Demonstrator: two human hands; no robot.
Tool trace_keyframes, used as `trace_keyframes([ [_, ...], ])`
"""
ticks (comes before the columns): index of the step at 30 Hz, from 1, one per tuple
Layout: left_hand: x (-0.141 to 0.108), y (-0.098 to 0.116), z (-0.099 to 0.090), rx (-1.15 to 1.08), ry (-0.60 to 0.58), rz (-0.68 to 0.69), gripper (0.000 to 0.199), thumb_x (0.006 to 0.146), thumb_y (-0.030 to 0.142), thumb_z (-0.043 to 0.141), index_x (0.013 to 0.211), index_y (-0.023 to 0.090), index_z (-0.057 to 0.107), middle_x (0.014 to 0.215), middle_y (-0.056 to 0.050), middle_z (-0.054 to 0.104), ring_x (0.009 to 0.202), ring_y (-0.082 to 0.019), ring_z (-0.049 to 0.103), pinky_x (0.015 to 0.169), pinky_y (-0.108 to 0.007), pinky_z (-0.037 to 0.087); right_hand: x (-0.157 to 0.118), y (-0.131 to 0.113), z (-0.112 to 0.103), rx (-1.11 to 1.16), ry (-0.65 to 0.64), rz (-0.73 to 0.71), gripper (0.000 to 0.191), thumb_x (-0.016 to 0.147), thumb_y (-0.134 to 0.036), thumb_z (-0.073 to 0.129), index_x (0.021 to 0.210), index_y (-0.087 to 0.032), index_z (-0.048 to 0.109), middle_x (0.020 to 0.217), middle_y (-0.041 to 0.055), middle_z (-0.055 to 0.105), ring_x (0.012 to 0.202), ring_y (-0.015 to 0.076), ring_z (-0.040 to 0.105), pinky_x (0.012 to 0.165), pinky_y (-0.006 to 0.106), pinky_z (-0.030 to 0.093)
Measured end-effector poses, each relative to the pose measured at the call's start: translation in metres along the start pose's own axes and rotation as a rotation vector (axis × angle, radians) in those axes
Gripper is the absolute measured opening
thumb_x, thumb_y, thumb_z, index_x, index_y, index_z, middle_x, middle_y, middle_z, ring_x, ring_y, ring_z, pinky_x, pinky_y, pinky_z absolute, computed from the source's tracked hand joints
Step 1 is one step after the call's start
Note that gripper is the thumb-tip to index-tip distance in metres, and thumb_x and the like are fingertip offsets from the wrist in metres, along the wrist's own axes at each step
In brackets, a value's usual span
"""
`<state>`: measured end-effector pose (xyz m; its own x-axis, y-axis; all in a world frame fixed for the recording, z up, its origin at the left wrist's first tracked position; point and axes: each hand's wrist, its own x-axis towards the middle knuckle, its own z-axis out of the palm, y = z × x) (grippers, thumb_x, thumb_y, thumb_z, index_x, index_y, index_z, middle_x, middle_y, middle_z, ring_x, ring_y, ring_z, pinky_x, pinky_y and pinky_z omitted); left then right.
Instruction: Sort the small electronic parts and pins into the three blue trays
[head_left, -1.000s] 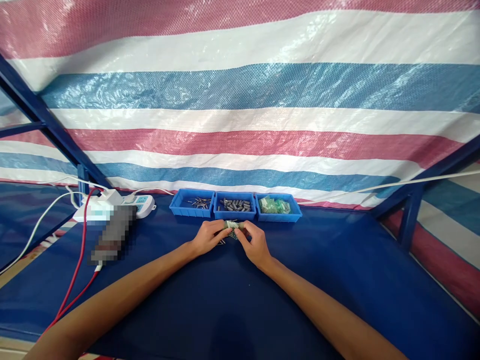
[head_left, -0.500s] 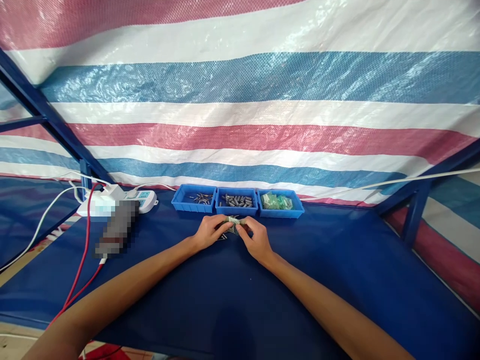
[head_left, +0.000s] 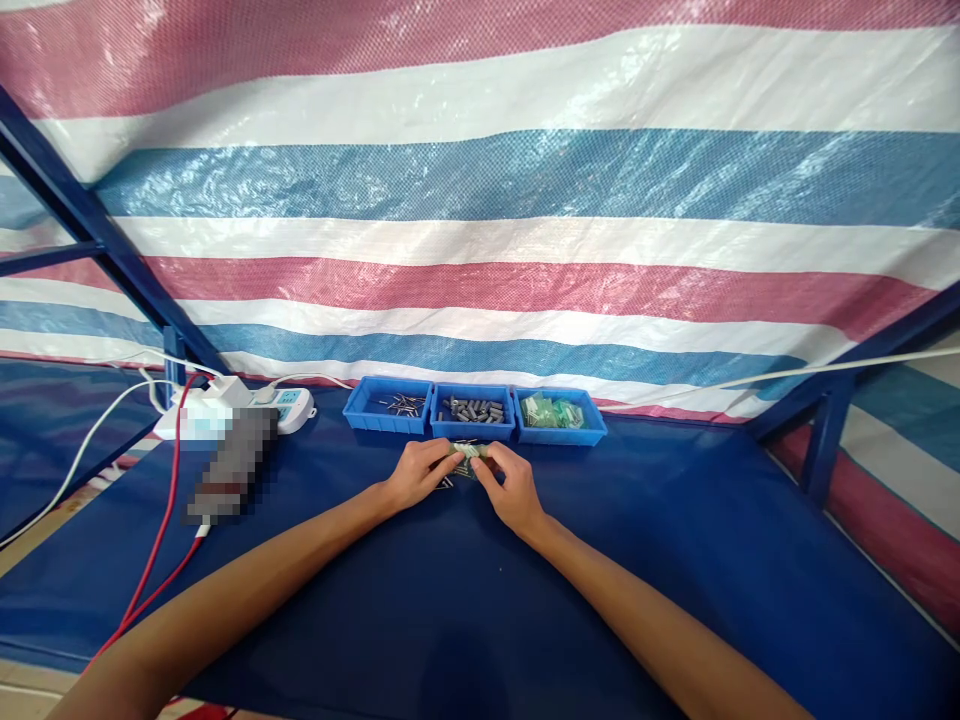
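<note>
My left hand [head_left: 417, 474] and my right hand [head_left: 511, 482] meet at the middle of the table, just in front of the bins. Between their thumbs and fingers they pinch a small greenish plastic bag [head_left: 469, 451] with a pale upper part. Several thin metal pins [head_left: 445, 482] show beside and under my left fingertips; whether some are inside the bag I cannot tell. The fingers hide most of the bag.
Behind my hands stand three blue bins: one with thin metal pins [head_left: 403, 405], one with short grey cylinders [head_left: 472, 411], one with green plastic packets [head_left: 553, 411]. A white power strip [head_left: 291, 408], a blurred dark object [head_left: 234, 466] and a red cable [head_left: 166, 520] lie left.
The view has tilted up slightly, so everything sits a little lower. My fingers have shifted slightly on the bag, still pinching it.
</note>
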<state>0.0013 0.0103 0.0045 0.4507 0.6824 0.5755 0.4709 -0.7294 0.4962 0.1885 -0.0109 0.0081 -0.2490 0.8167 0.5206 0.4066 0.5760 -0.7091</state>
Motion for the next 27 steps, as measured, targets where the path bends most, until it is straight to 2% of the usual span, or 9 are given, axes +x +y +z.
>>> trace_keyframes([
  [8,0.0,0.0012,-0.0013,-0.001,-0.02,0.002,0.036,0.094,0.028,0.043,0.061,0.014,0.047,0.057,0.003,0.038,0.052,-0.007,0.037,0.052,-0.022,0.028,-0.0006,-0.0002,-0.0005,0.016,-0.009,0.003,0.021,0.092,-0.03,0.045,0.078,-0.019,0.055,0.069,0.0004,0.049,0.061,0.0136,0.048,0.059,0.025,0.038],
  [19,0.0004,0.0011,0.0001,0.022,-0.028,-0.015,0.037,0.093,0.033,0.044,0.062,0.014,0.047,0.057,0.004,0.038,0.052,-0.008,0.036,0.051,-0.022,0.028,0.0,-0.0001,-0.0007,-0.013,0.022,-0.014,0.029,0.092,-0.03,0.044,0.067,-0.019,0.048,0.064,-0.0014,0.042,0.057,0.0121,0.042,0.056,0.025,0.034],
  [27,0.0003,0.0009,-0.0003,0.028,-0.034,-0.022,0.036,0.093,0.034,0.044,0.064,0.014,0.048,0.057,0.004,0.039,0.052,-0.008,0.036,0.051,-0.021,0.028,-0.0008,0.0013,-0.0005,-0.026,0.034,-0.034,0.031,0.093,-0.031,0.044,0.064,-0.019,0.049,0.062,-0.001,0.042,0.057,0.0126,0.042,0.056,0.026,0.034],
])
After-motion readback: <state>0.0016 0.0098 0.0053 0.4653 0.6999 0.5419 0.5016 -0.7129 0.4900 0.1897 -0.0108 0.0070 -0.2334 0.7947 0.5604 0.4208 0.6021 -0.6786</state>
